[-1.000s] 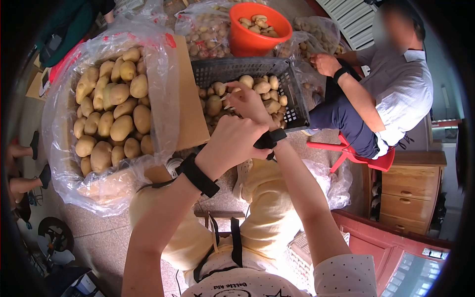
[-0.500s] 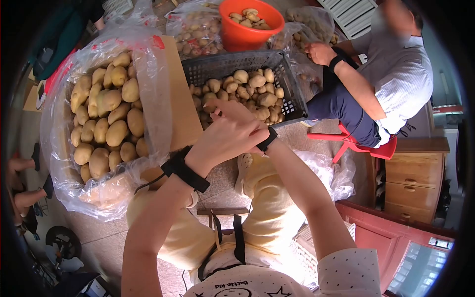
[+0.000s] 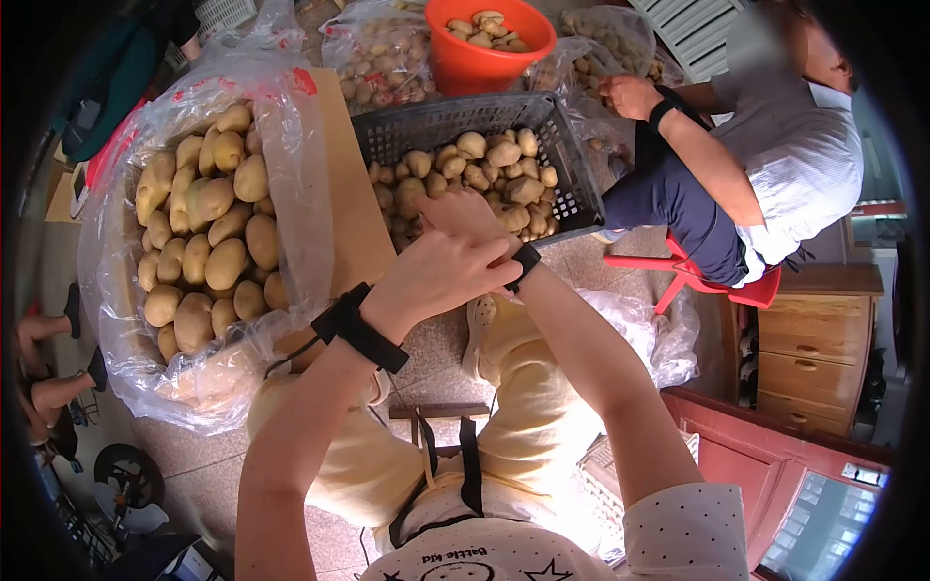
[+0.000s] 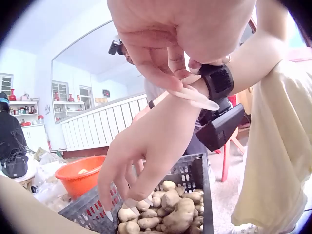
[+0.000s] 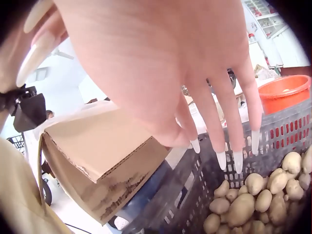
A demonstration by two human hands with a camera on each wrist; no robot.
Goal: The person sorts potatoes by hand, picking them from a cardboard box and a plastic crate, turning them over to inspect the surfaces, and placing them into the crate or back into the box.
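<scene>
My left hand (image 3: 436, 276) bends over my right wrist, its long-nailed fingers at the black wrist strap (image 4: 217, 80). In the left wrist view, fingertips (image 4: 197, 100) lie across the wrist beside the band. My right hand (image 4: 146, 151) holds nothing; its fingers hang loosely over the near part of a black plastic crate (image 3: 576, 179). Potatoes (image 5: 241, 209) fill the crate, mostly small and round, lying below the right fingertips (image 5: 238, 161).
Left stands a plastic-lined cardboard box (image 3: 354, 184) of larger potatoes (image 3: 228, 261). Behind the crate are an orange tub (image 3: 484, 63) with potatoes and bagged potatoes (image 3: 378, 63). A seated person (image 3: 765, 165) is at right on a red stool (image 3: 659, 261).
The right hand has drawn back toward me and its fingers now hang lower. The left hand stays at the right wrist. The head view has shifted slightly.
</scene>
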